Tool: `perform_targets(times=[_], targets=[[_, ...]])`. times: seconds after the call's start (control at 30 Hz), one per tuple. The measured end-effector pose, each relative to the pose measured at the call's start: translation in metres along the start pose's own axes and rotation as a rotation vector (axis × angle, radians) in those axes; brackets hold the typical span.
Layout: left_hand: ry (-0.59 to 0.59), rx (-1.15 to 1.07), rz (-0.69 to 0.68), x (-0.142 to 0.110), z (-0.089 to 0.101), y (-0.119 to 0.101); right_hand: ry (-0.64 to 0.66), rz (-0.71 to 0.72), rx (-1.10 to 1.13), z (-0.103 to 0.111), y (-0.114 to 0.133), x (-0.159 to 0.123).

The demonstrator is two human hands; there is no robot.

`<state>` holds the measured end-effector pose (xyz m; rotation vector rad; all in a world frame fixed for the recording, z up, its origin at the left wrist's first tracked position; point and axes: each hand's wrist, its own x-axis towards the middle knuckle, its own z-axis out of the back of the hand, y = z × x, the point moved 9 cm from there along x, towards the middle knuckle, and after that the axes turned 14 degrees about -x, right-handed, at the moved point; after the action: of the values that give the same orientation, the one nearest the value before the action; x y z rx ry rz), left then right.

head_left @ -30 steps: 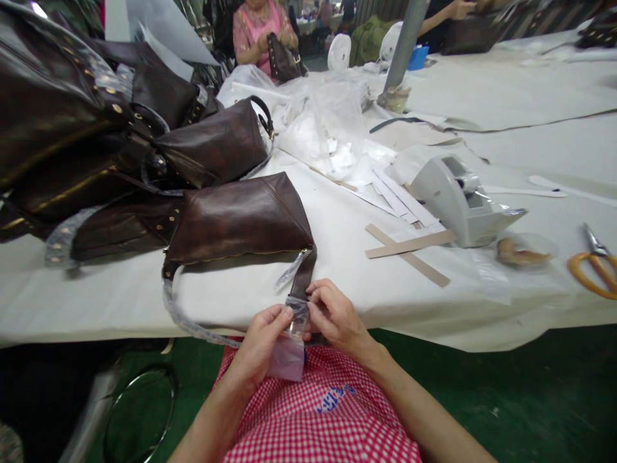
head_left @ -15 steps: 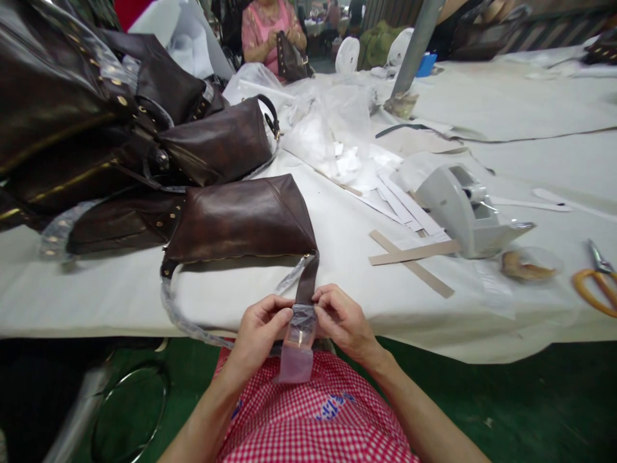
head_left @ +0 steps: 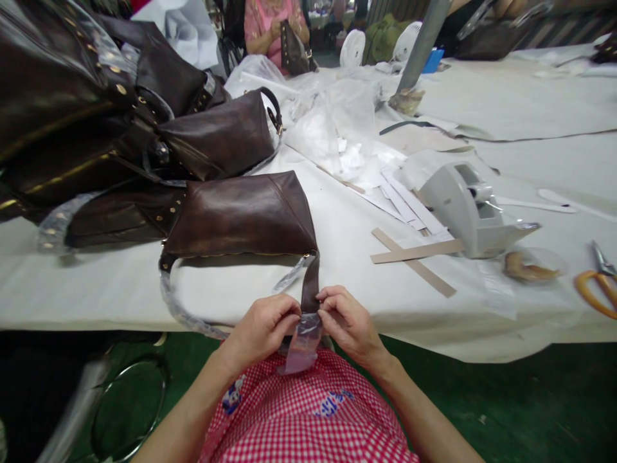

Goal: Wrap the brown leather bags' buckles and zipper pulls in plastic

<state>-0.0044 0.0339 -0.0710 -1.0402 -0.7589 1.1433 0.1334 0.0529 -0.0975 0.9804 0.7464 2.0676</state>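
Observation:
A dark brown leather handbag (head_left: pixel 241 215) lies on its side at the table's near edge. Its strap (head_left: pixel 311 286) hangs over the edge towards me, with clear plastic film (head_left: pixel 304 337) around the lower part. My left hand (head_left: pixel 265 325) pinches the left side of the strap where the film begins. Opposite it, my right hand (head_left: pixel 348 325) pinches the right side, thumb and forefinger close together. The film's loose end hangs over my red checked apron (head_left: pixel 308 411). More wrapped strap (head_left: pixel 186 315) loops down at the left, passing behind my left hand.
Several brown bags (head_left: pixel 62 96) are piled at the left. Right of centre lie brown card strips (head_left: pixel 417 253), a grey tape dispenser (head_left: pixel 463 209) and orange-handled scissors (head_left: pixel 595 286). Plastic and paper scraps (head_left: pixel 332 122) cover the middle back. Across the table a person (head_left: pixel 270 29) holds another bag.
Both hands stay pinched at the strap, shifted slightly right and down. The film's hanging end has swung and looks more folded. The view has tilted a little.

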Motion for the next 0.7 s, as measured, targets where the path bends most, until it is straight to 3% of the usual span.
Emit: perform_targets(times=[0.3, 0.7], targets=[[0.099, 0.098, -0.068, 0.001, -0.007, -0.009, -0.012, -0.013, -0.006, 0.000, -0.001, -0.002], [0.213, 0.579, -0.182, -0.005, -0.030, 0.000, 0.028, -0.007, 0.033, -0.002, -0.001, -0.003]])
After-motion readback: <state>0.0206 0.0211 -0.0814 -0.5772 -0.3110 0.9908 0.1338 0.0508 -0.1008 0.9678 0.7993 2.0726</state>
